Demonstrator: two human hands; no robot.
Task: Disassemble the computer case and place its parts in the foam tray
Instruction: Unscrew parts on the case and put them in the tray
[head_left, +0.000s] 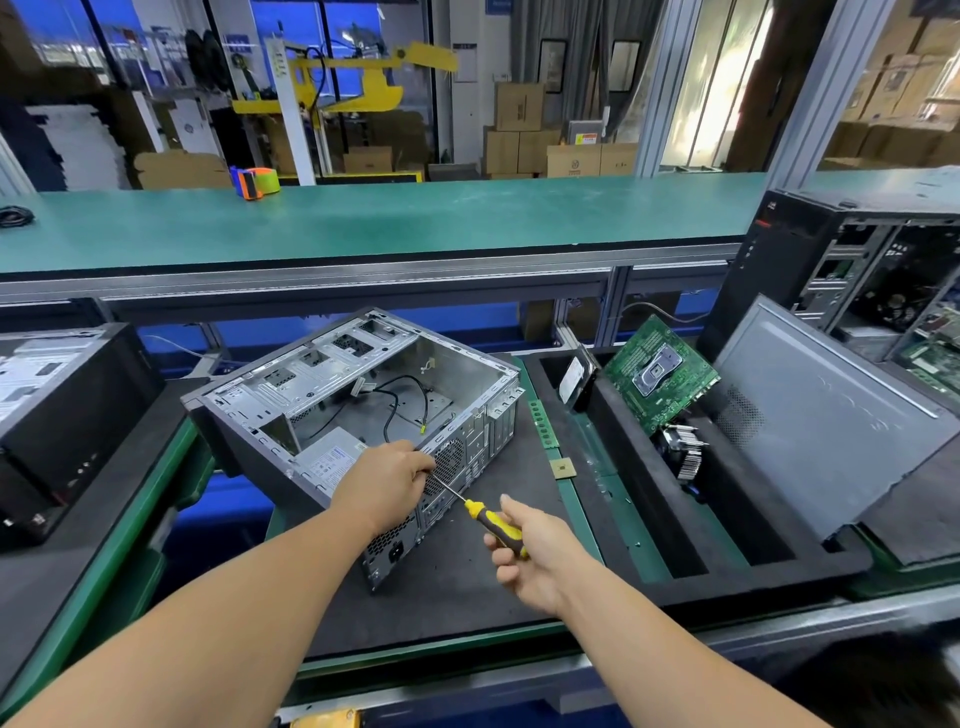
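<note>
The open grey computer case (363, 395) lies on its side on a black mat, with black cables and the power supply (332, 454) still inside. My left hand (387, 483) grips the case's rear edge near the fan grille. A yellow-and-black screwdriver (493, 525) is held in my right hand (535, 556), its shaft pointing up-left toward the rear panel beside my left fingers. The black foam tray (649, 571) sits to the right and holds a green motherboard (660, 379), a hard drive (574, 382), a heatsink (685, 452) and the grey side panel (826, 415).
A RAM stick (543, 423) and a CPU chip (563, 467) lie on the mat between case and tray. Another black case (67, 415) stands at the left and an open tower (857, 270) at the far right. A green conveyor (363, 223) runs behind, with a tape dispenser (254, 182).
</note>
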